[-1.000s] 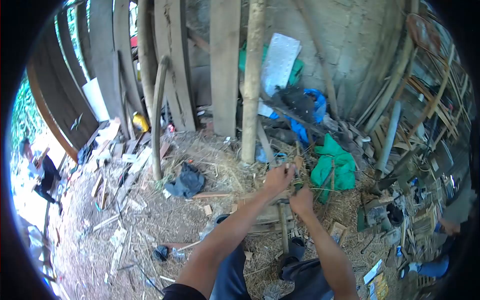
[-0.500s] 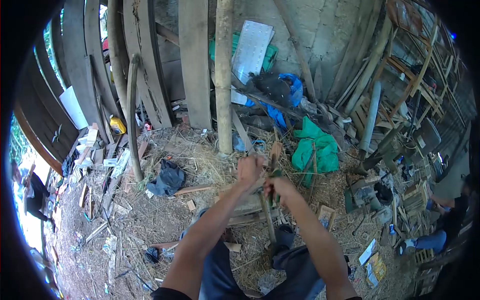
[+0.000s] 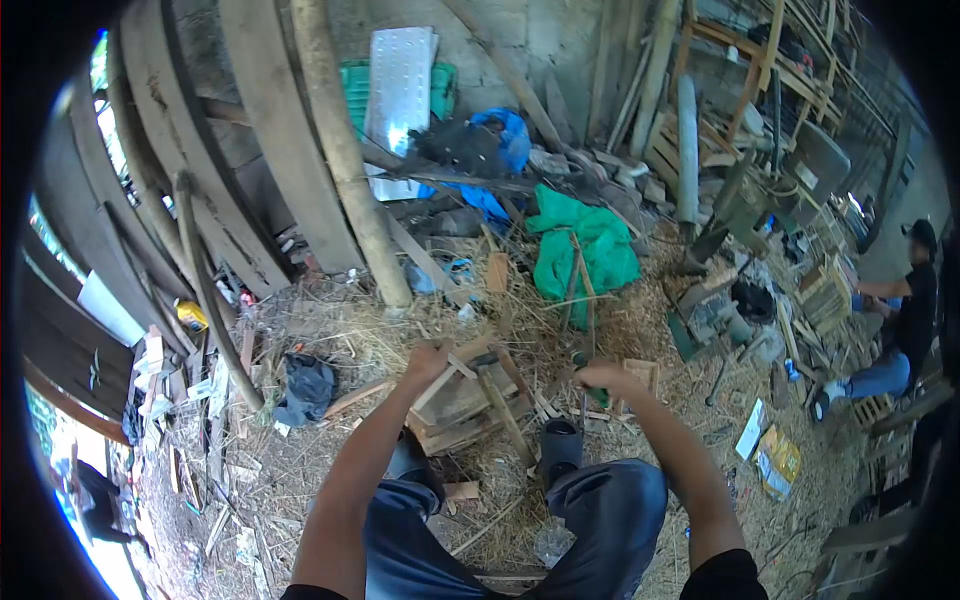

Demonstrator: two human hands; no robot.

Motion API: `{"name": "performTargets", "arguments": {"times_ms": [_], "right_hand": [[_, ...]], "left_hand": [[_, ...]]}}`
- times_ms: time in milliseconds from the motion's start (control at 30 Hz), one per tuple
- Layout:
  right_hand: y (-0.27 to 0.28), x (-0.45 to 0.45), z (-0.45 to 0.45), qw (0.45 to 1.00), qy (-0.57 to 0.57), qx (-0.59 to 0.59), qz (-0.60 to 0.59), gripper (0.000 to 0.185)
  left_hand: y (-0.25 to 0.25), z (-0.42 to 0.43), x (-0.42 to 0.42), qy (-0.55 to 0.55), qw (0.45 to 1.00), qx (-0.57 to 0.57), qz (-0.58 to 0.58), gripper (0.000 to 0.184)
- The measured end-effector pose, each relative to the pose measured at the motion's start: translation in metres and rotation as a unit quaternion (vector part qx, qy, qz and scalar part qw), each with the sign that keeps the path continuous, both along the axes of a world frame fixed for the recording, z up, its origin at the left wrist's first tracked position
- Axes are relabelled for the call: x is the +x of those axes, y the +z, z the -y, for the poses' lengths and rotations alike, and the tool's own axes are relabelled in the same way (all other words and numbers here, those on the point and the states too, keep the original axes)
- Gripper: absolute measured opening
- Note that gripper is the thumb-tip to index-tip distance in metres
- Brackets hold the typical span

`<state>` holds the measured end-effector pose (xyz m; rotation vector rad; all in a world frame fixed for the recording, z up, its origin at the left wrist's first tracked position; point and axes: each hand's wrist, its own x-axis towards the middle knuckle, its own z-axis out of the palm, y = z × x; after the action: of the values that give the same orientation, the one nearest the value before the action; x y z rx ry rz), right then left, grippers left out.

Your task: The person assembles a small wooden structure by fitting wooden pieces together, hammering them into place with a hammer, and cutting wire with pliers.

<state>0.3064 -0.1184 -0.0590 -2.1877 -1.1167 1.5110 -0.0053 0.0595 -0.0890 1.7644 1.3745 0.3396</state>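
Stick in one hand, green-handled tool in the other

From where I stand, the person sits low, knees apart, over a wooden block [image 3: 458, 408] on the littered floor. The left hand [image 3: 429, 359] is closed on a pale stick [image 3: 463, 368], which slants over the block's far edge. The right hand [image 3: 606, 376] is off to the block's right, fingers wrapped round a tool [image 3: 579, 358]; green shows either side of the fist, but I cannot make out its working end. A pole [image 3: 507, 420] lies across the block and slopes down near the right shoe [image 3: 562, 447]. Beyond the hands lies a crumpled green sheet [image 3: 582, 248]; a black bag [image 3: 307, 388] lies to the left. Over on the far right, another person [image 3: 916, 305] sits in a dark cap, well apart from this work.
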Motion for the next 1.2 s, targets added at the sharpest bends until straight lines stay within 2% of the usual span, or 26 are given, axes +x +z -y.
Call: {"name": "performTargets", "arguments": {"times_ms": [33, 67, 100, 133, 167, 200, 233, 267, 300, 367, 400, 467, 500, 567, 600, 633, 700, 733, 767, 833, 933, 1067, 1133, 1167, 1200], "right_hand": [[-0.019, 0.0, 0.002, 1.0, -0.021, -0.014, 0.007, 0.024], [-0.039, 0.0, 0.004, 0.999, -0.03, -0.02, 0.002, 0.024], [-0.058, -0.003, 0.007, 0.997, -0.066, 0.028, -0.02, 0.029], [-0.084, -0.004, 0.009, 0.991, -0.106, 0.075, -0.043, 0.033], [-0.112, 0.0, 0.007, 0.989, -0.122, 0.066, -0.048, 0.033], [-0.15, 0.003, 0.001, 0.993, -0.109, 0.035, -0.002, 0.039], [-0.162, 0.0, -0.006, 0.995, -0.09, 0.01, 0.045, 0.046], [-0.17, -0.004, -0.004, 0.995, -0.096, 0.008, 0.041, 0.046], [-0.161, -0.013, -0.002, 0.984, -0.161, 0.07, 0.009, 0.051], [-0.152, -0.014, 0.0, 0.964, -0.228, 0.135, -0.021, 0.057], [-0.149, -0.009, 0.003, 0.96, -0.189, 0.205, -0.031, 0.054], [-0.186, 0.017, -0.002, 0.962, -0.119, 0.241, -0.046, 0.047], [-0.175, 0.023, 0.012, 0.961, -0.129, 0.241, -0.034, 0.047], [-0.128, 0.028, 0.038, 0.933, -0.219, 0.264, -0.105, 0.041], [-0.069, 0.017, 0.06, 0.92, -0.284, 0.237, -0.133, 0.037], [-0.052, 0.018, 0.077, 0.917, -0.293, 0.24, -0.125, 0.037], [-0.017, 0.03, 0.108, 0.897, -0.331, 0.228, -0.183, 0.033], [0.014, 0.028, 0.125, 0.879, -0.363, 0.218, -0.22, 0.032], [0.025, 0.028, 0.135, 0.875, -0.373, 0.222, -0.216, 0.032], [0.046, 0.031, 0.151, 0.891, -0.358, 0.218, -0.174, 0.031], [0.09, 0.021, 0.157, 0.884, -0.352, 0.252, -0.176, 0.032], [0.127, 0.0, 0.131, 0.903, -0.307, 0.251, -0.167, 0.033], [0.13, -0.01, 0.102, 0.924, -0.247, 0.241, -0.164, 0.034], [0.127, -0.017, 0.091, 0.925, -0.238, 0.256, -0.149, 0.031], [0.122, -0.025, 0.08, 0.924, -0.232, 0.272, -0.135, 0.029]], "left_hand": [[-0.004, -0.001, 0.008, 0.013, 0.999, 0.043, 0.004, 0.054], [-0.008, -0.008, 0.014, 0.002, 0.997, 0.066, -0.045, 0.051], [-0.016, -0.008, 0.017, -0.009, 0.997, 0.059, -0.051, 0.051], [-0.023, -0.007, 0.021, 0.009, 0.99, 0.132, -0.043, 0.05], [-0.03, -0.004, 0.027, 0.024, 0.979, 0.202, -0.032, 0.048], [-0.039, -0.002, 0.028, 0.011, 0.98, 0.193, -0.038, 0.048], [-0.042, -0.004, 0.027, 0.001, 0.974, 0.225, -0.036, 0.048], [-0.044, -0.006, 0.028, -0.007, 0.965, 0.259, -0.031, 0.047], [-0.042, -0.004, 0.031, -0.01, 0.965, 0.259, -0.032, 0.047], [-0.033, 0.002, 0.035, 0.018, 0.979, 0.181, -0.087, 0.041], [-0.031, 0.006, 0.037, 0.013, 0.979, 0.183, -0.083, 0.041], [-0.023, 0.015, 0.047, 0.012, 0.933, 0.315, -0.173, 0.044], [-0.01, 0.021, 0.054, 0.002, 0.935, 0.316, -0.162, 0.044], [0.029, 0.033, 0.069, -0.095, 0.935, 0.324, -0.111, 0.047], [0.032, 0.037, 0.077, -0.122, 0.895, 0.429, -0.028, 0.034], [0.035, 0.044, 0.084, -0.13, 0.893, 0.43, -0.018, 0.034], [0.049, 0.058, 0.1, -0.271, 0.906, 0.324, -0.02, 0.03], [0.058, 0.072, 0.106, -0.304, 0.915, 0.264, 0.004, 0.029], [0.066, 0.085, 0.108, -0.315, 0.912, 0.265, 0.009, 0.029], [0.083, 0.108, 0.116, -0.434, 0.895, 0.086, -0.049, 0.03], [0.086, 0.132, 0.107, -0.493, 0.858, 0.129, -0.056, 0.031], [0.086, 0.123, 0.078, -0.457, 0.883, 0.1, -0.041, 0.029], [0.08, 0.096, 0.057, -0.42, 0.889, 0.173, -0.05, 0.028], [0.081, 0.084, 0.043, -0.397, 0.9, 0.173, -0.057, 0.028], [0.084, 0.076, 0.033, -0.318, 0.928, 0.196, -0.008, 0.024]]}}
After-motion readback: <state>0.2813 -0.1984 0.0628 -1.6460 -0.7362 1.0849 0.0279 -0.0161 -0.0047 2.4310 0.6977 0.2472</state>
